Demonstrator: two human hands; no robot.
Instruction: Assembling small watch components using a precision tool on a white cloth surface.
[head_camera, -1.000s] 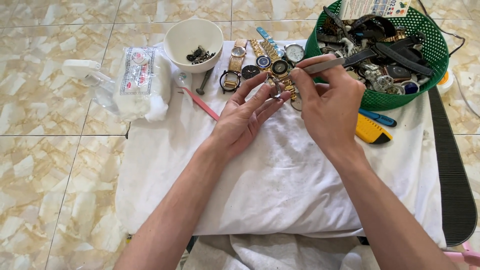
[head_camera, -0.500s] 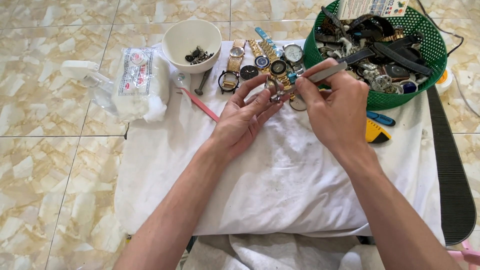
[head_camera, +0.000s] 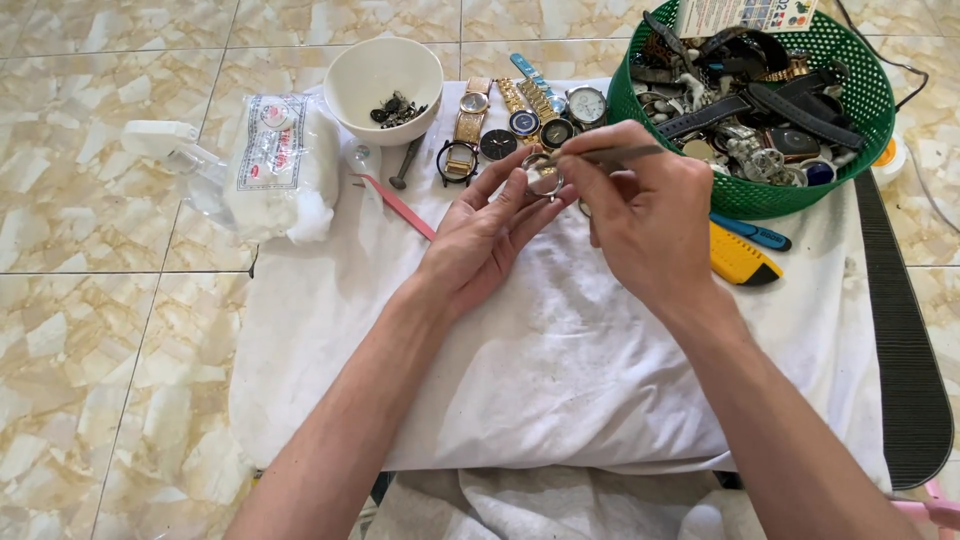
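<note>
My left hand (head_camera: 485, 235) lies palm up over the white cloth (head_camera: 560, 370) and holds a small round watch case (head_camera: 543, 178) at its fingertips. My right hand (head_camera: 640, 215) grips thin metal tweezers (head_camera: 612, 154), whose tips touch the watch case. A row of several wristwatches (head_camera: 520, 120) lies on the cloth just beyond my fingers.
A green basket (head_camera: 850, 150) full of watches and straps stands at the back right. A white bowl (head_camera: 375, 80) with small dark parts, a bag of cotton (head_camera: 275, 160), pink tweezers (head_camera: 395, 203), a yellow utility knife (head_camera: 745, 262) and a blue tool (head_camera: 755, 233) lie around.
Both hands have drawn a little nearer to me and to the left with the watch case. The tweezer tips have stayed on the case.
</note>
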